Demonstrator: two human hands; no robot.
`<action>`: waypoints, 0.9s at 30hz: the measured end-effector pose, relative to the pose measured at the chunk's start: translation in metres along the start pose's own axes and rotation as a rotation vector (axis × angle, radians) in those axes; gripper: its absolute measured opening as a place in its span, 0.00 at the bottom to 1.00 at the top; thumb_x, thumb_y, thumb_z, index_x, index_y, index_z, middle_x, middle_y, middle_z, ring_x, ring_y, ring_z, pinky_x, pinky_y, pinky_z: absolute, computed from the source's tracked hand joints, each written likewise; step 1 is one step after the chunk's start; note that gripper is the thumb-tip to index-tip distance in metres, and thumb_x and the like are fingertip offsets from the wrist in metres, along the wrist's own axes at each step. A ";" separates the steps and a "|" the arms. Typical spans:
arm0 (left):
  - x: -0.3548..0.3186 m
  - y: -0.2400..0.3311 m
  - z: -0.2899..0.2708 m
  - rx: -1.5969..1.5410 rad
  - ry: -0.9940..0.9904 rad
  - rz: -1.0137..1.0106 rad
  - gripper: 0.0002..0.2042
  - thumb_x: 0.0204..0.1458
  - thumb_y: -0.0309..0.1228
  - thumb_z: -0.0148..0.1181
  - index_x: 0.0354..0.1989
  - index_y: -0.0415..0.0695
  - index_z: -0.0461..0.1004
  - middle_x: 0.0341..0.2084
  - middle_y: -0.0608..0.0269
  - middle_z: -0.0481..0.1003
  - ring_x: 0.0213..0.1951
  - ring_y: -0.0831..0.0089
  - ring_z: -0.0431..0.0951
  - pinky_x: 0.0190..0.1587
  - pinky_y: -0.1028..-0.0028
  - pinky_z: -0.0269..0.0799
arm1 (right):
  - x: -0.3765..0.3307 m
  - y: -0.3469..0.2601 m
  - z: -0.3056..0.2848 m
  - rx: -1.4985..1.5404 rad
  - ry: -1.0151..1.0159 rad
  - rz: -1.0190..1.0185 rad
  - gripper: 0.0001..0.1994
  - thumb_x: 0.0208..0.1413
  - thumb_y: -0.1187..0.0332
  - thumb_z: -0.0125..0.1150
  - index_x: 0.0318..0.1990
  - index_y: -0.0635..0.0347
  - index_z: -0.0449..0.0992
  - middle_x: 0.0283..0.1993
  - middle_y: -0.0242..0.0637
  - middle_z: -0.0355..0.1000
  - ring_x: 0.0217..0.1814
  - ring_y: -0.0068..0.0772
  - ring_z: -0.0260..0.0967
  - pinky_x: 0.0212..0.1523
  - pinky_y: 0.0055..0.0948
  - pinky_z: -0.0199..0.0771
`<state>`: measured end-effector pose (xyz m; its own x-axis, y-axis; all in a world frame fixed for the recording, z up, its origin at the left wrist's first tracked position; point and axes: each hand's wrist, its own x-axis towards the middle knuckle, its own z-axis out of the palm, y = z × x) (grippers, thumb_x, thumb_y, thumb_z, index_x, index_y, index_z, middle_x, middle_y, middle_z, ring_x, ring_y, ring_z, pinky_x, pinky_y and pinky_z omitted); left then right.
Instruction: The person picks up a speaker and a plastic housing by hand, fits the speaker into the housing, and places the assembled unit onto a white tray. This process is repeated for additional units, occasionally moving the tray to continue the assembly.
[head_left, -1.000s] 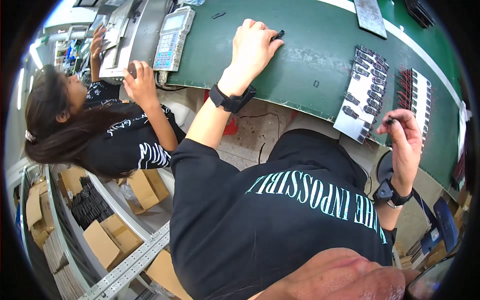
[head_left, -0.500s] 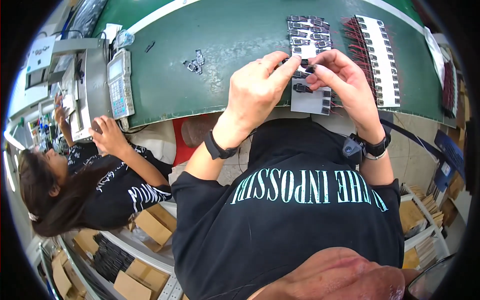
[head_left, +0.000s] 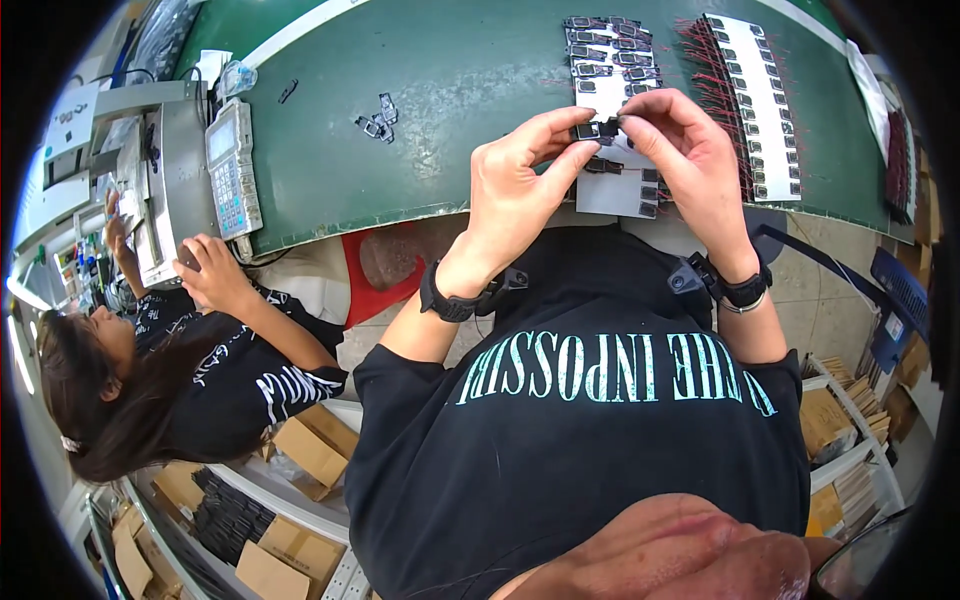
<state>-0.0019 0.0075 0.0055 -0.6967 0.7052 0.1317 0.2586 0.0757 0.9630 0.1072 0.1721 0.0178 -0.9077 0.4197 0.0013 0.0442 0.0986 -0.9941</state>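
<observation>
Black component (head_left: pixel 586 132) at one o'clock in view, over white sheet (head_left: pixel 608 196), left hand (head_left: pixel 522 172) pinching it from eight o'clock, right hand (head_left: pixel 690 150) at three o'clock, fingertips closed on dark piece (head_left: pixel 612 128)

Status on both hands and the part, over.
Left hand pinching small black part. Right hand at its right end, grip unclear. White sheet beneath the part.

Bright ctr, dk fisheye rim
</observation>
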 end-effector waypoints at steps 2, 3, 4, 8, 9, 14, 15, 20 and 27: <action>-0.001 0.000 0.001 -0.076 -0.008 -0.075 0.16 0.56 0.20 0.66 0.53 0.36 0.78 0.41 0.62 0.82 0.43 0.80 0.81 0.46 0.80 0.78 | -0.001 -0.009 0.001 -0.027 -0.005 0.000 0.08 0.63 0.72 0.61 0.48 0.64 0.77 0.40 0.25 0.74 0.39 0.12 0.69 0.42 0.15 0.70; -0.001 0.000 0.002 -0.077 -0.007 -0.076 0.16 0.56 0.20 0.66 0.53 0.36 0.78 0.41 0.62 0.82 0.43 0.80 0.81 0.46 0.80 0.78 | -0.001 -0.012 0.002 -0.041 -0.007 0.000 0.08 0.63 0.72 0.62 0.47 0.64 0.77 0.39 0.24 0.74 0.39 0.11 0.69 0.41 0.14 0.69; -0.001 0.001 0.002 -0.099 -0.012 -0.089 0.16 0.56 0.20 0.65 0.53 0.36 0.77 0.40 0.61 0.82 0.42 0.80 0.81 0.46 0.80 0.78 | -0.001 -0.012 0.003 -0.041 -0.007 0.001 0.08 0.63 0.72 0.62 0.47 0.64 0.77 0.39 0.24 0.74 0.39 0.11 0.69 0.41 0.14 0.69; 0.000 0.000 0.003 -0.152 -0.041 -0.119 0.16 0.56 0.20 0.65 0.54 0.36 0.76 0.40 0.60 0.82 0.42 0.80 0.81 0.45 0.80 0.78 | 0.000 -0.013 0.005 -0.014 -0.029 0.041 0.07 0.62 0.73 0.62 0.46 0.64 0.78 0.39 0.24 0.75 0.39 0.11 0.69 0.41 0.14 0.69; 0.000 -0.001 0.002 -0.160 -0.056 -0.122 0.17 0.56 0.20 0.65 0.54 0.36 0.76 0.40 0.60 0.82 0.41 0.80 0.81 0.45 0.81 0.78 | 0.000 -0.014 0.005 -0.030 -0.023 0.044 0.07 0.61 0.73 0.63 0.45 0.63 0.79 0.39 0.25 0.75 0.39 0.12 0.70 0.41 0.15 0.70; 0.001 0.001 0.001 -0.127 -0.077 -0.095 0.16 0.56 0.20 0.65 0.53 0.36 0.75 0.39 0.60 0.83 0.41 0.80 0.81 0.44 0.81 0.78 | 0.001 -0.012 0.007 -0.077 0.004 0.037 0.06 0.60 0.72 0.64 0.42 0.62 0.80 0.38 0.28 0.77 0.38 0.15 0.72 0.41 0.18 0.73; 0.000 0.002 0.001 -0.127 -0.076 -0.097 0.16 0.56 0.20 0.65 0.53 0.36 0.75 0.39 0.60 0.83 0.41 0.80 0.81 0.44 0.81 0.78 | 0.000 -0.010 0.007 -0.082 0.011 0.032 0.05 0.60 0.72 0.64 0.42 0.61 0.81 0.38 0.28 0.77 0.39 0.15 0.72 0.41 0.18 0.74; 0.002 0.003 0.001 -0.082 -0.061 -0.058 0.11 0.54 0.24 0.66 0.45 0.36 0.76 0.34 0.56 0.84 0.39 0.74 0.85 0.42 0.75 0.80 | 0.005 0.000 0.002 -0.033 -0.004 -0.103 0.06 0.62 0.75 0.62 0.45 0.64 0.78 0.39 0.26 0.75 0.39 0.15 0.71 0.42 0.17 0.72; 0.005 0.003 -0.005 -0.236 -0.144 -0.144 0.11 0.54 0.24 0.67 0.44 0.36 0.76 0.34 0.56 0.84 0.38 0.75 0.84 0.41 0.75 0.80 | 0.010 -0.004 -0.009 0.154 -0.231 0.079 0.07 0.61 0.75 0.62 0.46 0.65 0.77 0.41 0.30 0.76 0.39 0.17 0.72 0.45 0.19 0.75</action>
<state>-0.0081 0.0079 0.0102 -0.6089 0.7927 -0.0281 -0.0098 0.0279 0.9996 0.1019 0.1844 0.0225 -0.9758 0.2019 -0.0841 0.0709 -0.0718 -0.9949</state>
